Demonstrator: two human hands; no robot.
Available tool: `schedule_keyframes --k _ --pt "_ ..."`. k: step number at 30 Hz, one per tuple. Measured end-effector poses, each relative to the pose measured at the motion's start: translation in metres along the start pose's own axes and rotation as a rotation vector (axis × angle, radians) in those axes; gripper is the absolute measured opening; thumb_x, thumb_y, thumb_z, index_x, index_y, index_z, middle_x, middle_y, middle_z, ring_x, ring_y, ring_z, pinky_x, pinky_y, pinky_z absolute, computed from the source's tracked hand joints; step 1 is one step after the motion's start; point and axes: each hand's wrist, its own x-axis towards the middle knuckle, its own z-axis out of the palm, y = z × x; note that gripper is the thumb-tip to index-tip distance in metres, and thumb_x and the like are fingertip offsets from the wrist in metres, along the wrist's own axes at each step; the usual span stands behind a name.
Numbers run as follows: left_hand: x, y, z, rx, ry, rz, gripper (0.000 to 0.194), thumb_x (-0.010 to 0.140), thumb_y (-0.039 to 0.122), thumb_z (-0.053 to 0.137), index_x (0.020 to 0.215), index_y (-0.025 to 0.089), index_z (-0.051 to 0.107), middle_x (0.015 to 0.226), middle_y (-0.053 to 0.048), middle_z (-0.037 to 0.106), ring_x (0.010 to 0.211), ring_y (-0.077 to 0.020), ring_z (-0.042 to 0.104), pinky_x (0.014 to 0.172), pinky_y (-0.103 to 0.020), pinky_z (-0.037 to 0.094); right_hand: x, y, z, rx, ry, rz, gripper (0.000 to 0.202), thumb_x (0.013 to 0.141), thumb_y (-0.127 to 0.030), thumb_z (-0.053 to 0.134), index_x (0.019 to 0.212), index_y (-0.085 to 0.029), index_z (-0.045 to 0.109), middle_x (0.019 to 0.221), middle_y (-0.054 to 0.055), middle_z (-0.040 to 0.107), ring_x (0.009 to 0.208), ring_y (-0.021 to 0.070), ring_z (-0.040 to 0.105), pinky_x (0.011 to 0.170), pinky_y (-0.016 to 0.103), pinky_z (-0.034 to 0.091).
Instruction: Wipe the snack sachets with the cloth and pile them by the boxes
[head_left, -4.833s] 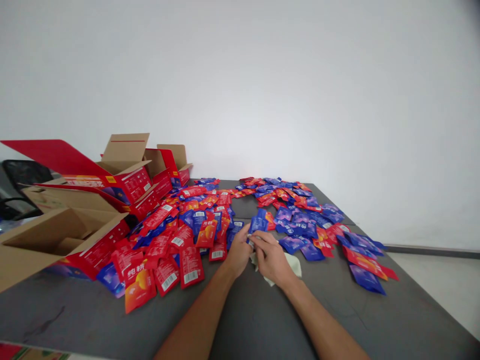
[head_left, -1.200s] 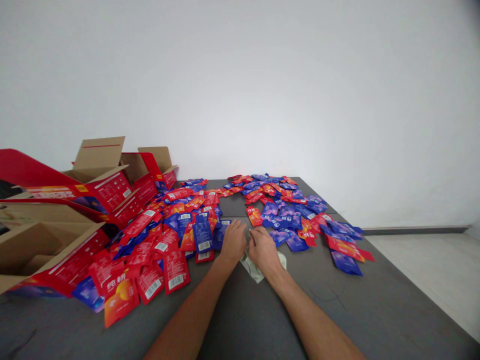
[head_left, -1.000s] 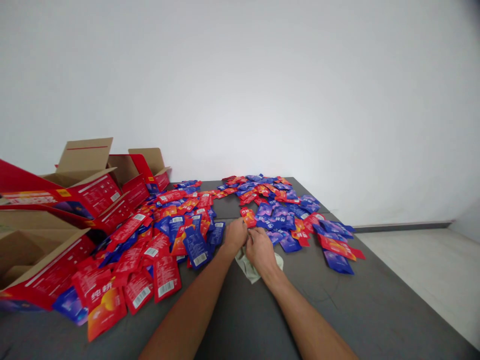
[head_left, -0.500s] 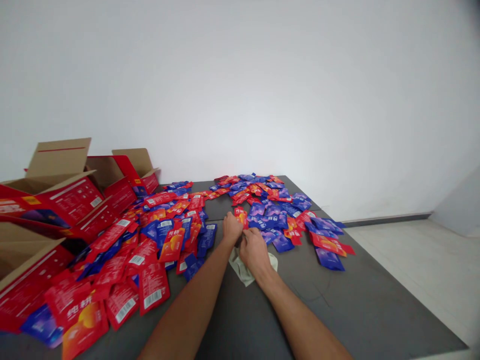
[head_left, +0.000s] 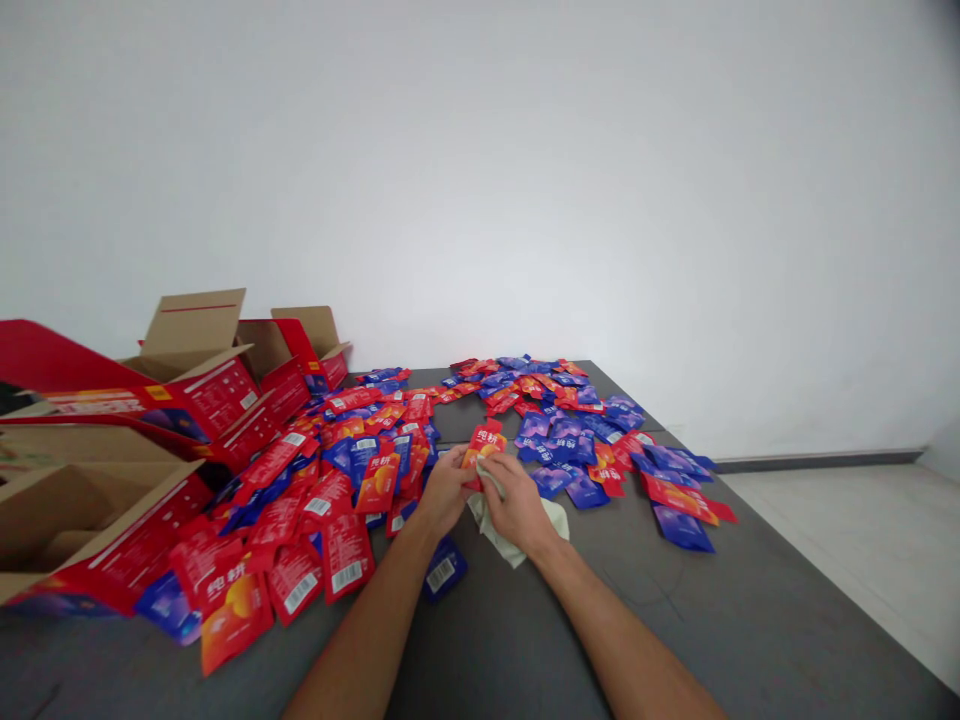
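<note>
Between my two hands a red pouch (head_left: 485, 440) with an orange fruit print stands tilted up, its printed front facing me. My left hand (head_left: 448, 490) is closed on the pouch's left edge. A pale green cloth (head_left: 555, 517) is bunched in my right hand (head_left: 514, 497), whose fingers press it against the front of the pouch. Part of the cloth hangs down beside the right wrist. Left of my left forearm, a blue pouch (head_left: 444, 570) lies with its barcode up.
Many red and blue pouches (head_left: 346, 555) lie heaped on the dark table (head_left: 750, 610) to the left. Another spread of pouches (head_left: 559, 440) covers the back and right. Open red cartons (head_left: 142, 530) stand along the left, near the white wall (head_left: 600, 180).
My hands have raised the red pouch and tilted its front toward me, and the cloth now touches it. The view has swung slightly left, showing more of the cartons.
</note>
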Motion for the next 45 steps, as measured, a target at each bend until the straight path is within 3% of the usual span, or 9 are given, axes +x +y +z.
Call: schedule_keyframes --k 4,12,19,29,37,45 --pt "-0.015 0.006 -0.001 -0.089 -0.110 0.012 0.083 0.054 -0.001 0.065 0.132 0.023 0.055 0.120 -0.009 0.067 0.091 -0.0175 0.066 0.068 -0.022 0.048 -0.003 -0.006 0.005 0.015 -0.087 -0.051 0.033 0.094 -0.015 0.047 0.118 -0.023 0.067 0.117 0.010 0.064 0.111 0.0209 0.058 0.099 0.038 0.049" --pt "-0.021 -0.001 -0.003 -0.093 -0.193 0.060 0.085 0.056 -0.004 0.064 0.136 0.022 0.054 0.132 -0.010 0.062 0.101 -0.0190 0.064 0.075 -0.022 0.048 0.001 0.002 0.003 -0.069 0.075 -0.034 0.034 0.095 -0.014 0.046 0.121 -0.022 0.067 0.122 0.010 0.065 0.113 0.0230 0.057 0.099 0.042 0.048" --pt "-0.019 0.002 -0.004 -0.033 -0.114 0.137 0.077 0.061 0.000 0.063 0.135 0.020 0.055 0.122 -0.010 0.068 0.102 -0.0211 0.066 0.087 -0.030 0.050 -0.004 -0.017 0.012 -0.048 -0.190 -0.119 0.039 0.092 -0.007 0.044 0.116 -0.025 0.069 0.119 0.007 0.066 0.107 0.0220 0.059 0.095 0.040 0.049" --pt "-0.024 -0.004 0.001 0.133 -0.128 0.115 0.063 0.063 0.004 0.063 0.124 0.017 0.066 0.117 -0.011 0.071 0.114 -0.0287 0.062 0.099 -0.041 0.047 0.002 0.003 0.001 -0.123 0.165 0.043 0.037 0.096 -0.013 0.042 0.125 -0.022 0.064 0.125 0.011 0.062 0.120 0.0236 0.054 0.105 0.044 0.044" --pt "-0.024 -0.002 0.001 -0.006 -0.091 0.099 0.073 0.058 0.000 0.062 0.129 0.019 0.063 0.117 -0.010 0.071 0.105 -0.0249 0.066 0.090 -0.035 0.051 -0.001 -0.006 0.009 -0.094 0.121 -0.010 0.037 0.094 -0.013 0.044 0.122 -0.025 0.066 0.125 0.011 0.059 0.116 0.0232 0.055 0.100 0.042 0.047" --pt "-0.023 -0.001 -0.002 -0.024 -0.098 0.058 0.075 0.054 -0.004 0.056 0.125 0.017 0.065 0.117 -0.010 0.071 0.098 -0.0243 0.068 0.080 -0.032 0.053 0.006 -0.001 -0.007 -0.129 0.261 0.140 0.035 0.096 -0.018 0.044 0.124 -0.021 0.065 0.116 0.012 0.058 0.110 0.0229 0.056 0.100 0.040 0.047"
